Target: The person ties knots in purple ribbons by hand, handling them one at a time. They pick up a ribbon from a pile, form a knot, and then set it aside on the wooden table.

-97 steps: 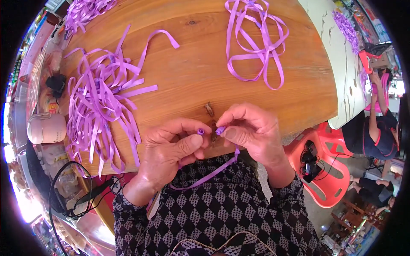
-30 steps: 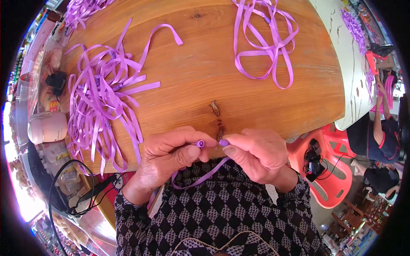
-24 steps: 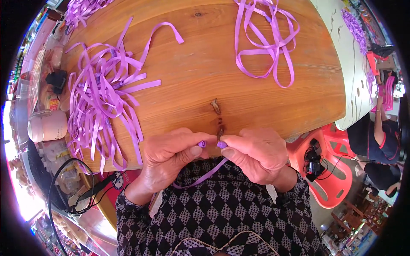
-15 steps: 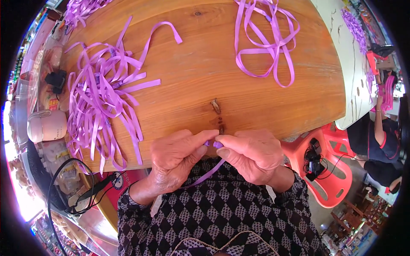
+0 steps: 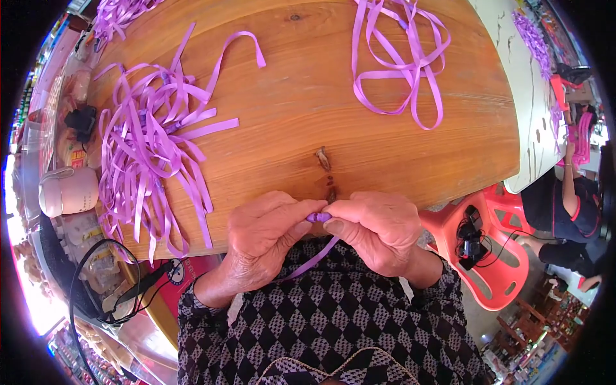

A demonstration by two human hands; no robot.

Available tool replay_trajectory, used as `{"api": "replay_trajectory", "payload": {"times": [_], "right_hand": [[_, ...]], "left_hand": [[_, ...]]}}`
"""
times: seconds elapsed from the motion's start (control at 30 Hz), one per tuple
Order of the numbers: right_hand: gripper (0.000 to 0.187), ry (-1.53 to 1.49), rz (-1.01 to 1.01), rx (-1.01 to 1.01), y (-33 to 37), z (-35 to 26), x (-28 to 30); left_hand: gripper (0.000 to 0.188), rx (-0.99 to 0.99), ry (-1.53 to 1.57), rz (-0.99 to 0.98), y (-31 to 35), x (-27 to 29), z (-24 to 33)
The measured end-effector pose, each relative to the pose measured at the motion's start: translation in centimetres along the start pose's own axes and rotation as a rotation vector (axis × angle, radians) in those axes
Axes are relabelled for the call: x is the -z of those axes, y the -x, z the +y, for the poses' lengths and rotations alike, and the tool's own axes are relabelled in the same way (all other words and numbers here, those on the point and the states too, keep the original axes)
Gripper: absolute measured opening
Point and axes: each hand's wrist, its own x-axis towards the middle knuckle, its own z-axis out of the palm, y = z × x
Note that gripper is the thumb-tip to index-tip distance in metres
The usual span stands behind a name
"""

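My left hand (image 5: 266, 234) and my right hand (image 5: 378, 231) meet at the table's near edge, each pinching one side of a small purple bunched piece of ribbon (image 5: 317, 218). From under my right thumb a purple ribbon tail (image 5: 313, 262) slants down to the left across my patterned top. What lies inside the fingertips is mostly hidden. A heap of purple ribbons (image 5: 151, 138) with darker knotted bits lies on the table to the left. Farther off at the right, a looped purple ribbon (image 5: 410, 61) lies by itself.
The wooden table (image 5: 276, 128) adjoins a white marbled surface (image 5: 504, 77). At left stand a pink rounded case (image 5: 69, 191) and black cables (image 5: 128, 308). A red plastic stool (image 5: 494, 276) bears black adapters (image 5: 473, 237). Another person (image 5: 574, 212) sits far right. More ribbons (image 5: 125, 16) lie far left.
My two pinched fingertips have come closer together, and the two purple bits between them now meet as one bunch. The ribbons on the table keep their places.
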Motion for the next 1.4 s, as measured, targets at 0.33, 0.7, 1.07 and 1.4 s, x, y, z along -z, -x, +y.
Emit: {"api": "replay_trajectory", "payload": {"times": [0.33, 0.7, 1.07, 1.4], "right_hand": [[0.013, 0.043, -0.036, 0.059, -0.2, 0.2, 0.1], [0.010, 0.003, -0.048, 0.018, -0.6, 0.5, -0.1], [0.012, -0.012, -0.050, 0.012, -0.7, 0.6, -0.1], [0.011, 0.020, 0.010, 0.028, -0.3, 0.7, -0.5]], "left_hand": [[0.024, 0.000, -0.026, -0.003, 0.0, -0.2, -0.1], [0.015, -0.061, -0.002, 0.158, 0.0, -0.7, -0.8], [0.027, -0.252, -0.203, 0.177, -0.5, -0.8, -1.0], [0.037, -0.312, -0.411, 0.153, -0.2, -1.2, -0.9]]}}
